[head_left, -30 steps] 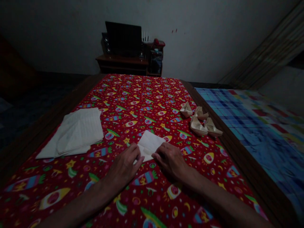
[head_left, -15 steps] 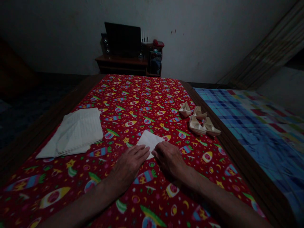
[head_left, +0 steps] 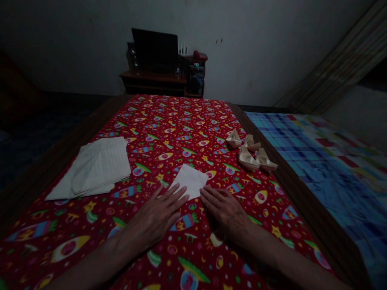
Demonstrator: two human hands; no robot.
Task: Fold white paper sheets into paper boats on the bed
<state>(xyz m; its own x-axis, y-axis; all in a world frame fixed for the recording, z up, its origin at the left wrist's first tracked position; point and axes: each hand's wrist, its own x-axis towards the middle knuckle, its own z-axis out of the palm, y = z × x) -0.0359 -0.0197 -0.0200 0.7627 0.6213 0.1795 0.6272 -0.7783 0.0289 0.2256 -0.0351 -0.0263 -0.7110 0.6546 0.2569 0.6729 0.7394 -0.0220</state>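
Note:
A white folded paper square (head_left: 191, 180) with crease lines lies flat on the red printed cloth (head_left: 169, 133), one corner pointing away from me. My left hand (head_left: 161, 211) rests palm down at its lower left edge, fingers spread, with fingertips on the paper. At the lower right edge lies my right hand (head_left: 223, 207), its fingers stretched out and tips touching the paper's edge. Neither hand grips anything. Several folded paper boats (head_left: 249, 159) sit in a group to the right, beyond my right hand.
A stack of paper sheets (head_left: 102, 167) lies at the left of the cloth. Brown wooden borders (head_left: 263, 137) run along both sides. Beyond the far end stands a desk (head_left: 154, 78) with a dark monitor (head_left: 155, 48). A blue checked sheet (head_left: 290, 161) spreads out on the right.
My right hand has opened from a pinch at the paper's edge and lies flatter. My left fingers have spread and slid slightly toward the left, uncovering more of the paper.

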